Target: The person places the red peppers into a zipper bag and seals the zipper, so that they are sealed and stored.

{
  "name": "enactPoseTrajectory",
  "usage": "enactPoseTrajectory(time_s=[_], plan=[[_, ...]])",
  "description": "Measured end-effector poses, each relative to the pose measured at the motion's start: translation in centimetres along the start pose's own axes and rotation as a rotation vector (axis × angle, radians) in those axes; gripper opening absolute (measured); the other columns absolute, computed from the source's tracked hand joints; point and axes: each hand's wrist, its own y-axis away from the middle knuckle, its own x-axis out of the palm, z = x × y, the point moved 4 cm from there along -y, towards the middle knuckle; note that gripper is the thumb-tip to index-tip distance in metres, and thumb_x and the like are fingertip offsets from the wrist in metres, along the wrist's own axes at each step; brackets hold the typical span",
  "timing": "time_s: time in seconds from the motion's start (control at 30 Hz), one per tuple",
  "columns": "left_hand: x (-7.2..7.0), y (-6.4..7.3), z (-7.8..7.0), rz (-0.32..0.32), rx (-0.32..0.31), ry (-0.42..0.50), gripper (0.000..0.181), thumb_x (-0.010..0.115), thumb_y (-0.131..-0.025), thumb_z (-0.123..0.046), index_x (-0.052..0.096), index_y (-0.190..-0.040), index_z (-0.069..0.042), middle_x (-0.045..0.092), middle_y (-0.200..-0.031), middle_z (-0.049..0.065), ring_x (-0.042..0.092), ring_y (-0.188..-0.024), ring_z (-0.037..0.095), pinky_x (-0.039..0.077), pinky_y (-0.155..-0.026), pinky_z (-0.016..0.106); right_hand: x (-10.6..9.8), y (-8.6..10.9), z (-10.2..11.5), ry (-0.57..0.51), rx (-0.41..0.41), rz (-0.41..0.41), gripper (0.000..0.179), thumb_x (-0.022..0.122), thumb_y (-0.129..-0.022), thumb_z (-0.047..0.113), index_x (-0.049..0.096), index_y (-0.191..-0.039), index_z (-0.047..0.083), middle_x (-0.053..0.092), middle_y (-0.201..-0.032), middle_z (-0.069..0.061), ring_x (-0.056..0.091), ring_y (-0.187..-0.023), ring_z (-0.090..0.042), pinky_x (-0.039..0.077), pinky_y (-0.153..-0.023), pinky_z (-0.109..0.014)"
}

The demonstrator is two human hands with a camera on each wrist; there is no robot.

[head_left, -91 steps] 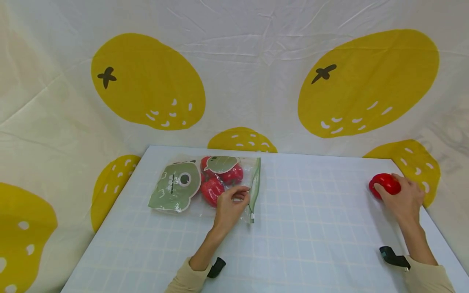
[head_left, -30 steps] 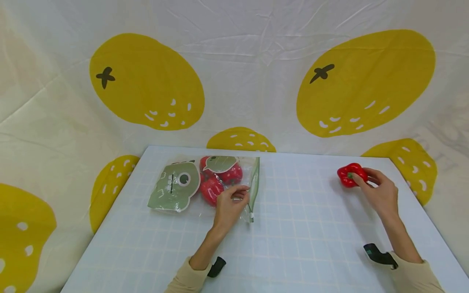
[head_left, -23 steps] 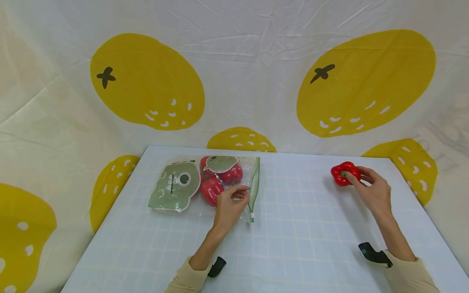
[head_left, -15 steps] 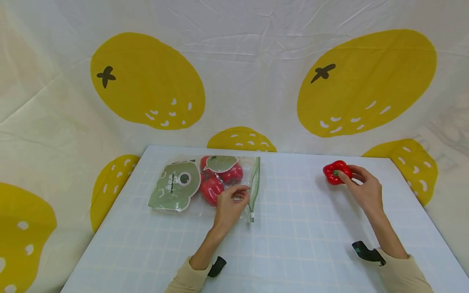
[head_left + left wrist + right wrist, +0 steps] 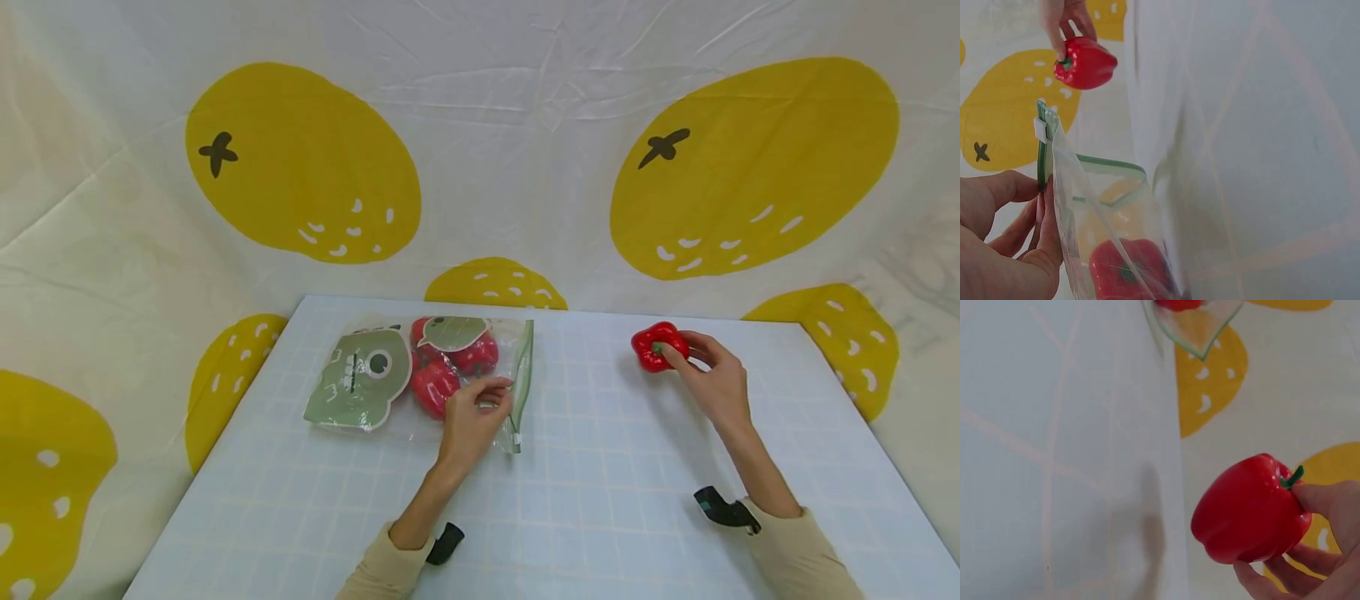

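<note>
A clear zip bag [image 5: 420,375] with green printed shapes lies at the table's back left, with red peppers [image 5: 433,387] inside it. My left hand [image 5: 472,417] pinches the bag's green-zippered mouth [image 5: 1041,150] and holds it up and open. My right hand [image 5: 712,379] grips a red bell pepper [image 5: 656,346] with a green stem above the table, right of the bag. That pepper [image 5: 1250,509] fills the right wrist view, fingers curled under it. The held pepper [image 5: 1085,62] also shows beyond the bag's mouth in the left wrist view.
The table [image 5: 600,500] has a pale blue grid-patterned top. A white cloth with big yellow fruit prints [image 5: 300,162] hangs behind and at both sides. Black wrist straps [image 5: 723,508] sit on both forearms.
My right hand has carried the red pepper leftward from the table's far right edge toward the bag and turned it stem-up. The left hand has kept its pinch on the bag's mouth.
</note>
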Motion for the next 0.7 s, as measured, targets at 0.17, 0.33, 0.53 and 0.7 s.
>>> enactPoseTrajectory(time_s=[0.17, 0.33, 0.53, 0.7], plan=[[0.1, -0.1, 0.1, 0.004, 0.009, 0.004, 0.016, 0.073, -0.092, -0.004, 0.078, -0.107, -0.003, 0.076, -0.097, 0.009, 0.071, -0.085, 0.022, 0.060, -0.077, 0.024, 1.1, 0.0, 0.6, -0.021, -0.019, 0.001, 0.062, 0.068, -0.098, 0.042, 0.054, -0.145, 0.005, 0.058, -0.143, -0.018, 0.054, -0.128, -0.034, 0.053, -0.089, -0.016], [0.1, -0.1, 0.1, 0.002, 0.007, -0.008, 0.015, 0.073, -0.092, -0.005, 0.078, -0.106, -0.004, 0.076, -0.097, 0.008, 0.071, -0.084, 0.021, 0.060, -0.076, 0.023, 2.1, 0.2, 1.1, -0.062, -0.045, 0.018, 0.061, 0.070, -0.097, 0.041, 0.055, -0.144, 0.006, 0.059, -0.142, -0.016, 0.055, -0.127, -0.033, 0.052, -0.089, -0.015], [0.1, 0.0, -0.1, -0.003, 0.006, -0.009, 0.016, 0.074, -0.091, -0.004, 0.078, -0.106, -0.004, 0.076, -0.095, 0.008, 0.071, -0.083, 0.021, 0.061, -0.076, 0.024, 3.4, 0.5, 1.8, -0.094, -0.068, 0.031, 0.060, 0.071, -0.096, 0.041, 0.057, -0.143, 0.007, 0.060, -0.141, -0.014, 0.057, -0.126, -0.031, 0.051, -0.090, -0.013], [0.1, 0.0, 0.0, -0.007, -0.001, -0.006, 0.015, 0.073, -0.091, -0.004, 0.078, -0.105, -0.003, 0.075, -0.094, 0.008, 0.071, -0.083, 0.021, 0.060, -0.075, 0.023, 4.4, 0.7, 2.3, -0.134, -0.075, 0.044, 0.059, 0.072, -0.096, 0.040, 0.057, -0.142, 0.007, 0.061, -0.140, -0.013, 0.057, -0.126, -0.029, 0.049, -0.089, -0.011]])
